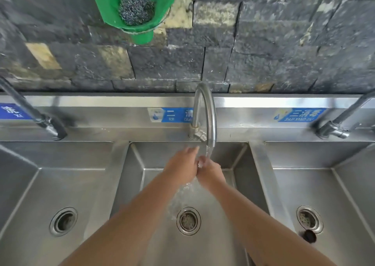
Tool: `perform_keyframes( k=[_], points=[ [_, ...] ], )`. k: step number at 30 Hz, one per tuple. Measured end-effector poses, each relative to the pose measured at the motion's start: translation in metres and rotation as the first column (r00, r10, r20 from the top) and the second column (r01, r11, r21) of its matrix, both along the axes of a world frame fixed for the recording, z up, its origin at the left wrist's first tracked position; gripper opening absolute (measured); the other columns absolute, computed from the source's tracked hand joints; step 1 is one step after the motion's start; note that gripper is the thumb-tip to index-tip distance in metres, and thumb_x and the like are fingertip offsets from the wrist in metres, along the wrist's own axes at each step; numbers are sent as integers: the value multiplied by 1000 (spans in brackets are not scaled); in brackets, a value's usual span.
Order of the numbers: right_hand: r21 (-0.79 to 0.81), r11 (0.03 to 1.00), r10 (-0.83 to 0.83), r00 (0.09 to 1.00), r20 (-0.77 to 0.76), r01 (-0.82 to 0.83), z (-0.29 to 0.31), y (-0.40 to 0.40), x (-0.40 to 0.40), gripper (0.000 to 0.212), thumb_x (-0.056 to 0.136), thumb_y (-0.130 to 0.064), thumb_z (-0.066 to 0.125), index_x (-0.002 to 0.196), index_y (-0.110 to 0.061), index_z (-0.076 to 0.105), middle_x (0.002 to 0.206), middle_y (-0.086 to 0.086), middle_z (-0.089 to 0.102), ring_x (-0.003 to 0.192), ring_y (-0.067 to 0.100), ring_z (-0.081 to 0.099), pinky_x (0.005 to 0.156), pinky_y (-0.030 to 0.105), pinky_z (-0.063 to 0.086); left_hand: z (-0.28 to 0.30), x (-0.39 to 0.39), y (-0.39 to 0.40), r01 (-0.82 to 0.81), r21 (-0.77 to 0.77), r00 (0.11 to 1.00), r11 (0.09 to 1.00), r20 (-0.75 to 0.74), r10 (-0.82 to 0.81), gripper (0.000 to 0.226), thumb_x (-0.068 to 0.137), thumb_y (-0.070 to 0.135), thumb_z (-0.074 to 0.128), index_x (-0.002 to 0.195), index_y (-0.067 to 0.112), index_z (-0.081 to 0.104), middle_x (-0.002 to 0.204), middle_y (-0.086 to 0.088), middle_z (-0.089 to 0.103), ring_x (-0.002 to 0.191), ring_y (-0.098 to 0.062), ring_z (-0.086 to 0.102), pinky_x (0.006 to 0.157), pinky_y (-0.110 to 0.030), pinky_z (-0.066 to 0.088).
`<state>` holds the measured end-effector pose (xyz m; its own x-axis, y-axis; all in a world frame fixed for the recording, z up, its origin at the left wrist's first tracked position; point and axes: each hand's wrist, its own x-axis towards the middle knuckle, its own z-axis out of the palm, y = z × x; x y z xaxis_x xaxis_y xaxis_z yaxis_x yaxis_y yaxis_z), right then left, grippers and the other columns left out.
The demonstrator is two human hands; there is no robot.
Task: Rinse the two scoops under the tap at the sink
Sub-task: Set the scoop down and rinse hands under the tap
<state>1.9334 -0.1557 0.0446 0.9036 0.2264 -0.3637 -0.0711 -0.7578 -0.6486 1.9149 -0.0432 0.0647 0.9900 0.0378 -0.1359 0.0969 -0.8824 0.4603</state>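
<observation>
No scoop shows anywhere in the head view. My left hand (180, 164) and my right hand (210, 170) are pressed together over the middle sink basin (229, 200), right under the spout of the curved steel tap (211, 119). Water (182, 194) runs from the tap over both hands and splashes down toward the middle drain (188, 221). The left hand's fingers are stretched out toward the tap. The right hand's fingers curl against the left palm, with nothing visible in them.
A left basin (30, 194) and a right basin (345, 194) flank the middle one, each with its own tap (40, 119) (332, 127). A dark stopper (309, 235) lies by the right drain. A green holder (140, 32) with steel wool (136, 6) hangs on the stone wall.
</observation>
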Motion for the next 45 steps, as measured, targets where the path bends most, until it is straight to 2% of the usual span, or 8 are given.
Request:
perform_keyframes(
  k=[6,15,23,26,30,33,37,45],
  points=[
    [222,936,-254,961,-114,274,-5,13,61,32,88,-22,62,118,-19,54,104,3,65,82,16,65,73,28,58,4,63,21,41,79,999,996,-15,-40,76,86,14,59,148,28,17,160,-11,10,140,-37,27,110,-51,35],
    [160,982,-132,970,205,100,-3,30,87,48,81,-1,61,126,-12,50,137,17,51,109,20,55,76,20,51,-10,97,35,104,171,987,980,-135,-81,84,81,17,65,151,29,20,163,-6,0,131,-36,44,99,-48,47],
    [136,991,-34,980,194,8,-3,30,82,57,81,18,48,130,-11,43,141,24,45,75,14,61,38,14,44,-4,95,38,122,195,986,973,-135,-96,88,80,7,63,151,32,17,163,-2,-4,132,-35,44,97,-46,50],
    [112,994,-19,984,176,-1,-2,26,81,64,79,19,44,134,-14,41,145,24,40,106,50,57,55,28,58,-1,88,39,145,171,981,975,-151,-119,92,82,10,62,153,32,8,162,-2,-14,129,-34,47,91,-43,53],
    [39,999,25,993,116,-30,-2,18,90,68,81,13,51,140,-19,40,150,19,35,120,40,53,80,33,59,2,78,35,129,64,979,990,-169,-117,94,82,14,62,153,30,2,160,0,-22,130,-35,46,93,-43,52],
    [152,988,-19,999,49,11,4,7,90,56,91,8,48,143,-10,38,150,16,37,126,27,45,62,-2,43,0,69,28,83,-23,986,996,-147,-85,92,85,21,62,153,29,0,160,-1,-20,136,-37,38,95,-35,47],
    [43,993,110,993,-44,-108,18,-5,74,68,84,1,60,142,-30,40,118,8,61,78,19,64,45,12,46,-1,48,21,170,32,975,985,-149,-163,80,86,26,56,152,26,12,163,-4,-3,133,-36,43,99,-44,47],
    [-220,956,186,981,-54,-193,24,-6,-12,61,85,-8,51,136,-40,34,118,7,63,70,17,60,46,26,40,-8,-27,-1,197,151,966,969,-198,-165,69,87,31,53,147,15,23,152,-10,28,129,-31,44,100,-51,45]
  ],
)
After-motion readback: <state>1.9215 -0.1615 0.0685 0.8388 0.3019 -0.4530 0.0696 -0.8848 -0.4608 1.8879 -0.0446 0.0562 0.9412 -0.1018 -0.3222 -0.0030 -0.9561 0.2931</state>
